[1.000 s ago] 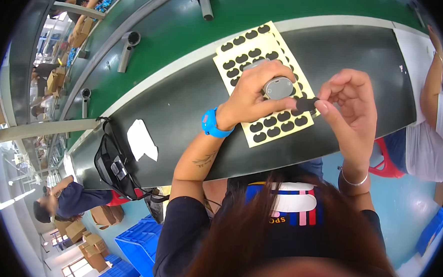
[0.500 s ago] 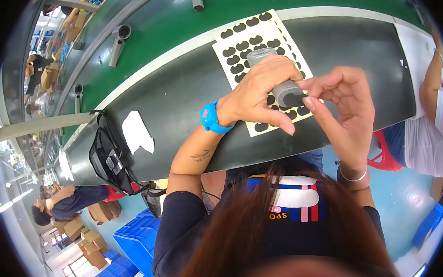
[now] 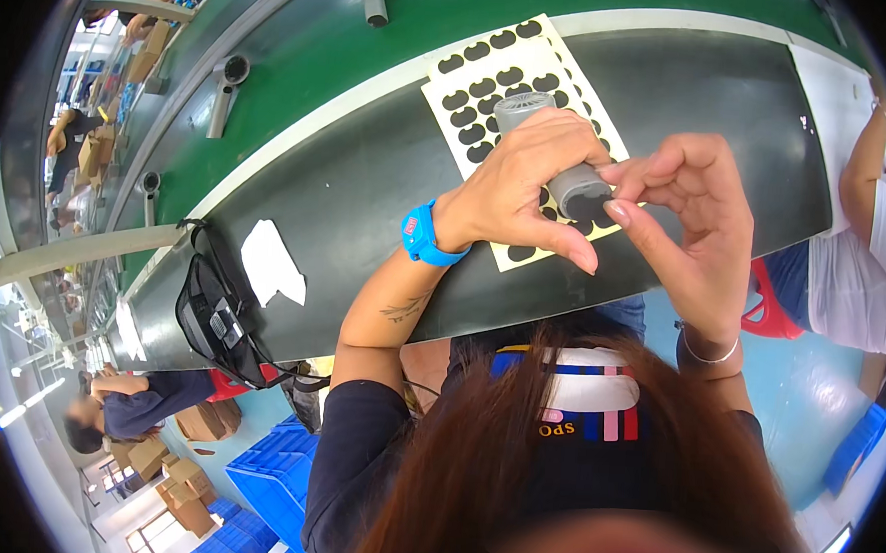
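My left hand (image 3: 539,171) is wrapped over a grey hair dryer (image 3: 580,191), its barrel lying slanted above the sheets. A grille shows at the barrel's far end, and no handle is visible under my hand. Against the near end face lies a dark rounded sticker (image 3: 589,206). My right hand (image 3: 692,214) pinches at that sticker's right edge between thumb and forefinger, the other fingers curled. Below the dryer are pale yellow sheets (image 3: 457,137) bearing rows of black notched stickers. My left thumb points away from the barrel toward the lower right.
The dark bench (image 3: 367,192) holds a white paper piece (image 3: 273,264) and a black bag (image 3: 211,304) on the left. Beyond its pale rim, several grey hair dryers (image 3: 224,100) rest on a green belt (image 3: 303,79). A co-worker's arm (image 3: 864,178) is at right.
The sticker, previously bridging between the end face and my right fingers, now lies flatter on the end face. The hair dryers on the belt have shifted slightly left.
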Available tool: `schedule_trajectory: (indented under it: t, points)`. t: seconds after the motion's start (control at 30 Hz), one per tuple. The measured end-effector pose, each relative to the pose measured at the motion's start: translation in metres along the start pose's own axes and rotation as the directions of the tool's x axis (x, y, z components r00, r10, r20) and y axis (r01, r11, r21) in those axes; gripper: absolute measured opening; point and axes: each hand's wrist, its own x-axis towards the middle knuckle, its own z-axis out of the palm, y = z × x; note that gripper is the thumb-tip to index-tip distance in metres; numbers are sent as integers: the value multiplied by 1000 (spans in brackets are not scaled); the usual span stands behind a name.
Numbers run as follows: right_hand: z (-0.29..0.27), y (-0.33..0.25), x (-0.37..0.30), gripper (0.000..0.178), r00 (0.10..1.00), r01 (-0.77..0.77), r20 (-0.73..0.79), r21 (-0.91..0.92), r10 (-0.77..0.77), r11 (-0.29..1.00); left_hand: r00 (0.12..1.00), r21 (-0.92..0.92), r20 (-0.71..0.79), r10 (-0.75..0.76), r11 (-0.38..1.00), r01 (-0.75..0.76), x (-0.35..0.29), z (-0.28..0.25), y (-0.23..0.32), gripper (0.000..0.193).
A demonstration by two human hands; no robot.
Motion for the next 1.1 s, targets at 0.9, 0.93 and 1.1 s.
schedule_trajectory:
  t: [0.9,0.93,1.1]
  points:
    - [-7,-7,8,29,998,-55,33,-37,56,998,999,0,42,5,1000,-5,5,0,2,79]
    - [-7,-7,8,29,998,-55,31,-39,56,998,999,-3,42,5,1000,-5,5,0,2,79]
    - [-8,-7,9,29,998,-54,42,-58,56,997,999,2,47,-2,1000,2,5,0,3,79]
